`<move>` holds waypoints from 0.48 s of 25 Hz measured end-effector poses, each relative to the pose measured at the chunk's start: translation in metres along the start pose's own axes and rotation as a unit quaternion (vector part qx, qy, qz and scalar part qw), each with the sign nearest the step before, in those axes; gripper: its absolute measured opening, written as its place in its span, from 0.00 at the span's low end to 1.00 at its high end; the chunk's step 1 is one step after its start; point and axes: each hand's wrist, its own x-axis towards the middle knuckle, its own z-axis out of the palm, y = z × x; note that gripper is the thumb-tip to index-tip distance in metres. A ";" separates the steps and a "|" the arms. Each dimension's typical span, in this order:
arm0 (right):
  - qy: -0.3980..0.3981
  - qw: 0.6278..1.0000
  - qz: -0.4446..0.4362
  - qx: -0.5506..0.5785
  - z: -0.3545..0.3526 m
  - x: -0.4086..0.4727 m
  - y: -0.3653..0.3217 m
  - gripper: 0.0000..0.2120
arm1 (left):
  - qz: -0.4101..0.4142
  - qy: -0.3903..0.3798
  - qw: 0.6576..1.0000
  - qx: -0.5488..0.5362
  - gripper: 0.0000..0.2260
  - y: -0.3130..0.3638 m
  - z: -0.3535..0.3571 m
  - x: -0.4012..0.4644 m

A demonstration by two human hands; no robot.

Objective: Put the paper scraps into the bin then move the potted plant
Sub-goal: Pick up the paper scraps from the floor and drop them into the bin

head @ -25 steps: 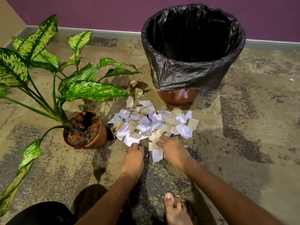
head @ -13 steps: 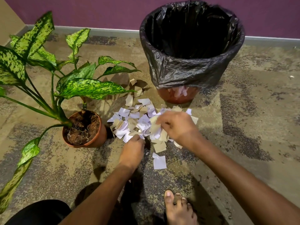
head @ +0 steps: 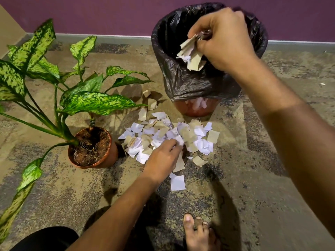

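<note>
The right hand (head: 222,40) is raised over the mouth of the bin (head: 208,84), its fingers curled round a bunch of scraps (head: 192,55), white and tan pieces that hang below the fist, in front of the near rim. The left hand (head: 163,160) is down on the floor (head: 253,178) at the near edge of the pile of paper scraps (head: 172,136), its fingers bent and pinching at white pieces there (how many it actually has hold of cannot be told).

The pile is a loose spread of small torn squares and rectangles, some white, some pale brown, overlapping one another and lying flat on the mottled floor between the potted plant (head: 92,147) and the foot of the bin. A few stragglers lie apart from it: two tan bits nearer the wall, a white square and a tan piece nearer the person.

The bin is a reddish-brown tub lined with a black plastic bag (head: 181,82) folded down over its rim and covering most of its outside. The plant stands just left of the pile in a terracotta-coloured pot of dark soil, its long speckled green leaves spreading left and over the scraps. A bare foot (head: 199,234) shows at the bottom edge, and a purple wall (head: 108,13) runs behind
</note>
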 end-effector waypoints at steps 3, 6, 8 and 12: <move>-0.054 0.999 0.005 0.003 -0.005 0.002 0.010 0.16 | 0.074 0.083 0.994 0.001 0.07 0.016 -0.024 0.033; -0.011 1.000 0.005 0.014 -0.006 -0.009 0.013 0.25 | 0.108 0.181 0.977 -0.002 0.06 0.035 -0.052 0.067; 0.045 0.999 -0.007 0.023 -0.008 -0.014 0.017 0.24 | 0.113 0.236 0.965 -0.022 0.04 0.046 -0.071 0.088; 0.146 0.982 -0.001 0.118 -0.009 -0.026 0.019 0.18 | 0.085 0.315 0.944 -0.039 0.05 0.055 -0.102 0.127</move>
